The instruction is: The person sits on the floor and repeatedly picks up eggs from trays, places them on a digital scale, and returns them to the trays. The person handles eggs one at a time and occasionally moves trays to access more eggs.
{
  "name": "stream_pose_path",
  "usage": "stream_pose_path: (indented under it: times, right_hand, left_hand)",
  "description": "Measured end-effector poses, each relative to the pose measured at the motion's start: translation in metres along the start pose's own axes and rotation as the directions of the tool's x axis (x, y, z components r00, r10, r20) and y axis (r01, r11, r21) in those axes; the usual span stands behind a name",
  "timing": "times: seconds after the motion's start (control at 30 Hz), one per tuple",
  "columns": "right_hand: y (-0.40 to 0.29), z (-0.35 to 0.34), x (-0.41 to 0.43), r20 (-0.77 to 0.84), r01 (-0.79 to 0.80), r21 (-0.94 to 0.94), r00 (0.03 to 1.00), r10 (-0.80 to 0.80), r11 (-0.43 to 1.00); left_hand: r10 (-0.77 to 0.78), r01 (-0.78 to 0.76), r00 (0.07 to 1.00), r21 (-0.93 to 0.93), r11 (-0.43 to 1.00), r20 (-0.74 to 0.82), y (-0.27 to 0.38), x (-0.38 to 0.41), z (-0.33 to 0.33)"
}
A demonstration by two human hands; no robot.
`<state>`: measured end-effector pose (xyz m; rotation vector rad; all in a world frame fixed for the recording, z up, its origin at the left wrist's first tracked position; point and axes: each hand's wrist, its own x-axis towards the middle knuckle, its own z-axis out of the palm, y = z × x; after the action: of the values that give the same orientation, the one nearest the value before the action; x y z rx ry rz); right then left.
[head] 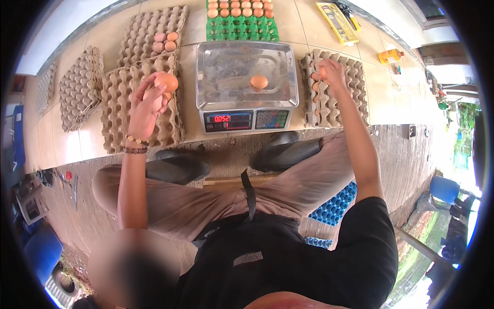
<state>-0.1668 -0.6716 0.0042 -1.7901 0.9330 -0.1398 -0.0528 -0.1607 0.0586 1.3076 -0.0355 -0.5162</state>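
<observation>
Brown eggs point(166, 82) fill my left hand point(146, 102), which hangs over a stack of grey pulp egg trays point(115, 112). One egg sits up at the fingertips, with at least one more against the palm. A single brown egg point(259, 82) lies on the steel pan point(227, 73) of a digital scale, right of its middle. Red digits glow on the scale's display point(227, 121). Over the left column of the right-hand pulp tray point(353, 92), my right hand point(332, 77) has its fingers around an egg point(322, 73). Several eggs point(315, 94) sit in that column, partly hidden.
Behind the scale, a green plastic tray point(242, 29) holds rows of eggs. Another pulp stack point(148, 31) bears several eggs at back left. A yellow case point(337, 23) and an orange bottle point(390, 56) lie at right. Blue egg trays point(335, 204) are on the floor.
</observation>
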Motion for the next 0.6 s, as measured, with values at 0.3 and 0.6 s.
stream_pose_path:
  times: [0.3,0.6]
  right_hand:
    - [-0.011,0.076,-0.085,0.458,0.492,-0.544,0.853,-0.250,0.680]
    - [-0.016,0.103,-0.092,0.415,0.576,-0.697,0.810,-0.415,0.427]
  left_hand:
    - [0.042,-0.042,0.999,0.006,0.999,0.003,0.009,-0.007,0.002]
    - [0.060,-0.060,0.998,0.039,0.997,0.001,0.013,-0.010,0.002]
